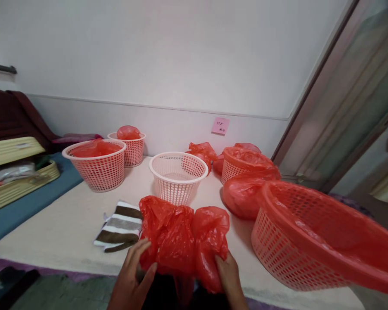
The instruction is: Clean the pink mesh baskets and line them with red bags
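A crumpled red plastic bag (176,241) bulges at the table's front edge, part of it hanging toward me. My left hand (132,273) is at the bag's left side, thumb and fingers apart and curved, its fingertips close to the plastic; whether they touch it is hard to see. My right hand (229,275) grips the bag's right side, thumb in front and the other fingers hidden behind. Just beyond the bag stands a white plastic basket (177,189). Left of the bag lies a folded cloth with brown, grey and white stripes (121,226).
A large red basket (297,245) stands close on the right, before another red-bag-covered basket (228,170). Two pale baskets holding red plastic, one nearer (100,174) and one behind (134,150), stand at the left. A pink note (220,125) is on the wall.
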`<state>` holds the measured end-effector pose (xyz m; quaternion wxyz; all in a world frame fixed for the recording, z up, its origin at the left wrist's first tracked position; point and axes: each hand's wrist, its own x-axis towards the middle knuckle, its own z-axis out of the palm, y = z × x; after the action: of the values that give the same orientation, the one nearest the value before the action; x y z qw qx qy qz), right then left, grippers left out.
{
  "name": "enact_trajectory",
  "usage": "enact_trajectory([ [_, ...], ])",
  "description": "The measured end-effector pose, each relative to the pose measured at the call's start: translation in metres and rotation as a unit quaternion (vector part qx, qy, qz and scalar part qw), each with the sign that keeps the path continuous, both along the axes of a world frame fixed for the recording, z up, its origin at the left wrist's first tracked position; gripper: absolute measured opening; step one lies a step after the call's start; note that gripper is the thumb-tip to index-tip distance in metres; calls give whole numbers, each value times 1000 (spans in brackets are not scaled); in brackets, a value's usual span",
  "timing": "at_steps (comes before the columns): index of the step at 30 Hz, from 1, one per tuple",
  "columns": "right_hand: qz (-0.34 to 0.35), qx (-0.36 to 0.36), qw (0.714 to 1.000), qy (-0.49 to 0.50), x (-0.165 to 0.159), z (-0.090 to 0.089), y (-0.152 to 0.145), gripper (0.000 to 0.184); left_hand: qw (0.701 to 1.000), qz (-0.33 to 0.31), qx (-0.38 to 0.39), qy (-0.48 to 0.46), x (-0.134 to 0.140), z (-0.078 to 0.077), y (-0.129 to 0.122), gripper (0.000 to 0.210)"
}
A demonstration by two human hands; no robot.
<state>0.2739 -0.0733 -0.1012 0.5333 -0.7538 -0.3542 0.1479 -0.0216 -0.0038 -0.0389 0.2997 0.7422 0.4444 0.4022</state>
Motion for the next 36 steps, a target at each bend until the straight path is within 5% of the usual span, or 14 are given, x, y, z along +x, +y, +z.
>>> enact_trajectory([
  [3, 28, -19, 999, -28, -13, -5, 23, 26, 993, -20, 86, 82, 28, 7, 30, 50],
  [8, 72, -35, 994, -80, -29, -9, 45, 19, 976, -56, 86, 194, 76, -20, 61, 64],
  [15, 117, -32, 977, -175, -38, -11, 58, 21, 959, -71, 13, 273, 115, -68, 51, 67],
  [21, 168, 4, 968, -185, -31, -24, 64, 16, 959, -95, 57, 261, 134, -83, 48, 58],
  [24, 180, 52, 969, -161, -22, -40, 65, 22, 960, -73, 47, 266, 140, -93, 54, 55],
  [29, 96, 127, 987, -13, -14, -60, 58, 39, 957, -70, 24, 281, 143, -104, 61, 52],
  [33, 37, 141, 989, -5, -12, -50, 44, 50, 954, -93, -2, 284, 140, -97, 60, 56],
  [36, 31, 141, 989, -40, -5, -21, 34, 55, 965, -103, -8, 241, 139, -91, 58, 60],
])
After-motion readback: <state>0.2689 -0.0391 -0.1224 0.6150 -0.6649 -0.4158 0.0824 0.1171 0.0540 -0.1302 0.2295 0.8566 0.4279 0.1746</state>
